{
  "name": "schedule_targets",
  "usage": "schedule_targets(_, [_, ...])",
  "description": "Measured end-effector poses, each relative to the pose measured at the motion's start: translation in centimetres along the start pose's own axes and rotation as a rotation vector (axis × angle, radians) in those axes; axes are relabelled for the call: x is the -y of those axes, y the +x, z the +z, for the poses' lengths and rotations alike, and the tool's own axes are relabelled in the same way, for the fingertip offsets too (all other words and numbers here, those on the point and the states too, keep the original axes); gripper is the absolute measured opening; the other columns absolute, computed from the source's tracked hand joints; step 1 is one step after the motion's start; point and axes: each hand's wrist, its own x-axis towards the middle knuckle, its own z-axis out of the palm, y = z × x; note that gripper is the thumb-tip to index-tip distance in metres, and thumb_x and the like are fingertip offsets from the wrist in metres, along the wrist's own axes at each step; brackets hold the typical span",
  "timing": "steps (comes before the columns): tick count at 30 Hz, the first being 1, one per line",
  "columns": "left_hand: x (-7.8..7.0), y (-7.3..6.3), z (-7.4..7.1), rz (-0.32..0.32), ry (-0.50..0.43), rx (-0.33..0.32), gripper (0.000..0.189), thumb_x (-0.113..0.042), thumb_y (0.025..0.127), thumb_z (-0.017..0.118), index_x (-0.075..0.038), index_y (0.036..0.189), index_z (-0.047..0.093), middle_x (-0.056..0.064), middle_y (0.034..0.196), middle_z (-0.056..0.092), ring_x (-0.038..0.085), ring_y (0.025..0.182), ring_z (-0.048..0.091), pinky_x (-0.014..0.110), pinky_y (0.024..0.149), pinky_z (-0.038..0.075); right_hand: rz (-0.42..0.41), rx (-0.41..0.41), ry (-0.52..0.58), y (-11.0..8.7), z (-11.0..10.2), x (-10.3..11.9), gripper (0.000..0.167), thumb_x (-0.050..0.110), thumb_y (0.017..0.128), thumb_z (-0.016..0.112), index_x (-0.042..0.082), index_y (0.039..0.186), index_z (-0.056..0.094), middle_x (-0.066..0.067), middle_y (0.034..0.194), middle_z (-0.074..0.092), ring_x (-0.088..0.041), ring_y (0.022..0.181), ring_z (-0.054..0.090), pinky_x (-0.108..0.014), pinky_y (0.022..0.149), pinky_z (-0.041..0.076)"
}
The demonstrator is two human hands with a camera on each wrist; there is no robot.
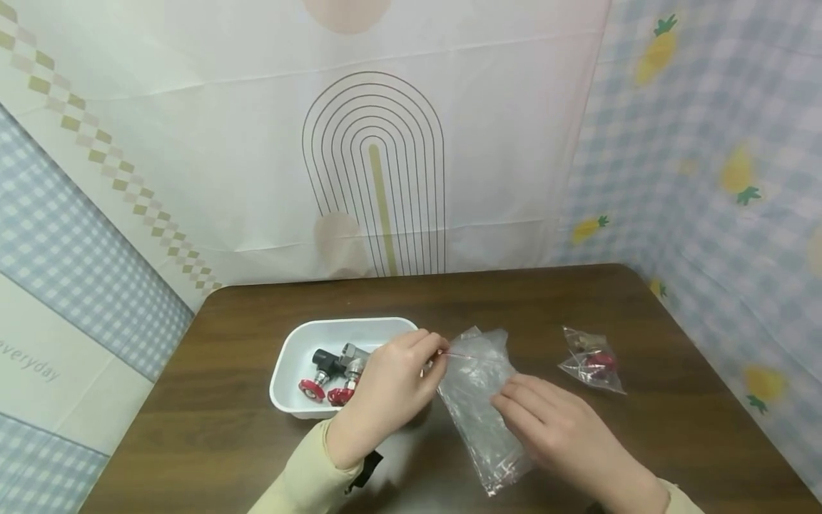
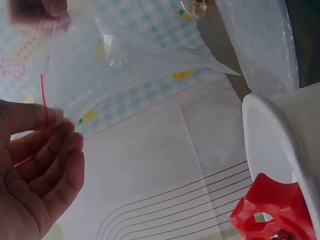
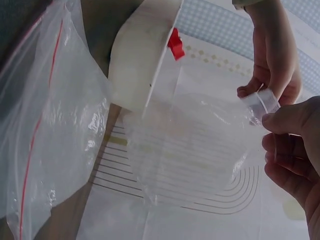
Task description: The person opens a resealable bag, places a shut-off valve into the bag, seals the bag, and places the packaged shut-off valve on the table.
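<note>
A clear bag on the counter is pinched at its mouth by the left hand and right hand. It appears empty; 1 filled bag lies near, valves remain in the tray.

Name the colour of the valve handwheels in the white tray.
Red, on both handwheels in the white tray; clearest in the head view.

A makeshift home-style recording booth: patterned cloth backdrops hang beyond the hands on three sides of a dark wooden table, pineapple-print gingham to their right.
</note>
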Motion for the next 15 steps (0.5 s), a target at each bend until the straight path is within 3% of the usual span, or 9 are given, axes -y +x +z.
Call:
schedule_targets(6, [0.8, 0.0, -0.9, 0.03, -0.057, 0.018, 0.018, -0.027, 0.092, 0.074, -0.011, 0.099, 0.073, -0.004, 0.088, 0.068, 0.011, 0.077, 0.064, 0.026, 0.067, 0.053, 0.026, 0.006, 0.008, -0.1, -0.1, -0.8, 0.034, 0.011, 0.106, 0.041, 0.001, 0.095, 0.072, -0.008, 0.097, 0.071, -0.027, 0.091, 0.068, -0.038, 0.085, 0.055])
schedule_targets(15, [5.6, -1.4, -5.8, -0.106, 0.063, -0.068, 0.01, -0.017, 0.09, 0.076, -0.009, 0.096, 0.074, -0.001, 0.087, 0.069, 0.015, 0.083, 0.067, 0.034, 0.072, 0.056, 0.057, 0.037, -0.009, -1.1, -0.4, -1.9, 0.036, 0.017, 0.105, 0.041, 0.003, 0.091, 0.071, -0.007, 0.094, 0.07, -0.027, 0.09, 0.068, -0.039, 0.081, 0.056])
